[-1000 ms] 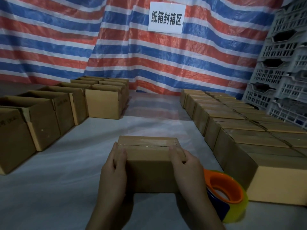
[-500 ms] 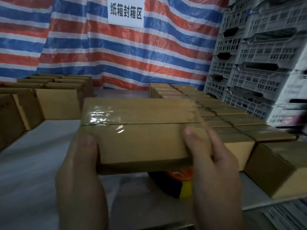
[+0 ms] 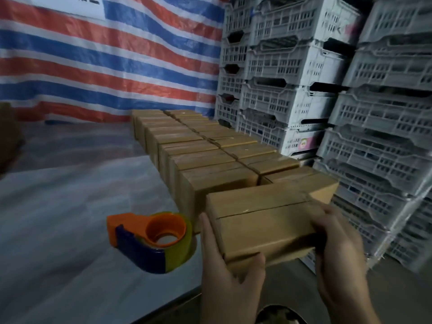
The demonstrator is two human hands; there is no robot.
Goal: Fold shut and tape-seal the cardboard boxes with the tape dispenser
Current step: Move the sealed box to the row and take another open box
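The worktop (image 3: pixel 58 218), covered in a pale, shiny sheet, carries the orange-and-blue tape dispenser (image 3: pixel 152 239), which lies flat. Just right of the dispenser a closed cardboard box (image 3: pixel 261 220) is held up. The left grip (image 3: pixel 224 272) clasps its near-left corner and the right grip (image 3: pixel 339 253) curls round its right end. Behind and right of the dispenser run two rows of closed boxes (image 3: pixel 205 160). Farther right rise stacked grey crates (image 3: pixel 327 90). Behind the dispenser hangs a red, white and blue striped tarpaulin (image 3: pixel 105 66).
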